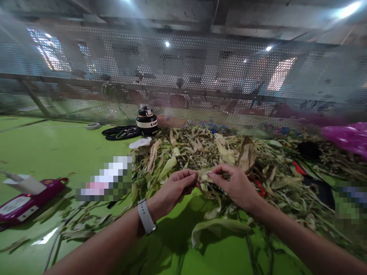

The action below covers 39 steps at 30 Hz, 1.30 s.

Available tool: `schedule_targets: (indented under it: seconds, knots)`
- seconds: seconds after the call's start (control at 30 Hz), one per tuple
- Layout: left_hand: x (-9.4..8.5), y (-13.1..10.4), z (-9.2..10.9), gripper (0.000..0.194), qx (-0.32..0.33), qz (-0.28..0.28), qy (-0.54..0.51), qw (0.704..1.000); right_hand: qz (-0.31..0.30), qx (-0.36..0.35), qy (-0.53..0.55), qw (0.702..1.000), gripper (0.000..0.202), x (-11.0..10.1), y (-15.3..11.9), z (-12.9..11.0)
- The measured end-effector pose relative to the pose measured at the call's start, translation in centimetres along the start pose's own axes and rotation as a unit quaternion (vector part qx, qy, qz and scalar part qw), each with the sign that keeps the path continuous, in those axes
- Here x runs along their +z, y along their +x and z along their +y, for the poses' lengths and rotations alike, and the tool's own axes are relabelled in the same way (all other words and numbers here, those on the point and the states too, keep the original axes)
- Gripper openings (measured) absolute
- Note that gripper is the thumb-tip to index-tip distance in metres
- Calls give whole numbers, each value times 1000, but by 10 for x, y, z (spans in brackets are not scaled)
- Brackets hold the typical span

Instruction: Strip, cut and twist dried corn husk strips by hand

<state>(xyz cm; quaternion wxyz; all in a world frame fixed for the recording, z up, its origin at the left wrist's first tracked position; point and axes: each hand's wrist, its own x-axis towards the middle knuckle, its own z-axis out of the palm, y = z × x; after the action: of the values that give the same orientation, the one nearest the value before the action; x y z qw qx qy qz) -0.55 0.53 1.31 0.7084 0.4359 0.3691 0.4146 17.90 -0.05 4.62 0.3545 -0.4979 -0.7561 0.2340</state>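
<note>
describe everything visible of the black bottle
The bottle is black, hard-looking and upright, its body ringed by a pale band with dark lettering. A light loop shows on the lid. It stands at the back left of the dry leaves, before the perforated screen. A black coil lies to its left; whether they touch is unclear.

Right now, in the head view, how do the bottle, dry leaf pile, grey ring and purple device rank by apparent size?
1. Dry leaf pile
2. Purple device, though it sits nearer the camera than the bottle
3. Bottle
4. Grey ring
</note>
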Motion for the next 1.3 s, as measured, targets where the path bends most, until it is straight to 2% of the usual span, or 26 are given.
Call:
schedule_targets:
  seconds: [0.1, 0.3, 0.47, 0.67, 0.9, 1.1, 1.2, 1.3]
  knots:
    - [0, -1, 0, 21, -3, 3, 16, 1000, 3, 7, -14, 1000, 18, 1, -2, -1]
    - [5, -3, 4, 25, 8, 4, 4, 1000, 52, -21, -67, 996, 15, 5, -5, -1]
    - [6, -5, 5, 26, 4, 3, -7, 1000, 47, -42, -57, 996, 15, 4, -3, -1]
    - [5, -5, 4, 30, 14, 2, -24, 1000, 46, -62, -93, 993, 13, 3, -5, -2]
    - [5, -5, 4, 27, 14, -6, -43, 999, 78, -61, -93, 991, 12, 2, -5, -3]
    - [4, -4, 3, 25, 2, -4, -39, 999, 39, -98, -108, 989, 14, 2, -4, -1]
    - [5, -6, 4, 23, 2, -16, -30, 999, 66, -127, -140, 980, 14, 3, -6, -1]
    - [6, -6, 4, 18, 6, -22, -19, 1000, 79, -135, -123, 980, 13, 5, -8, -4]
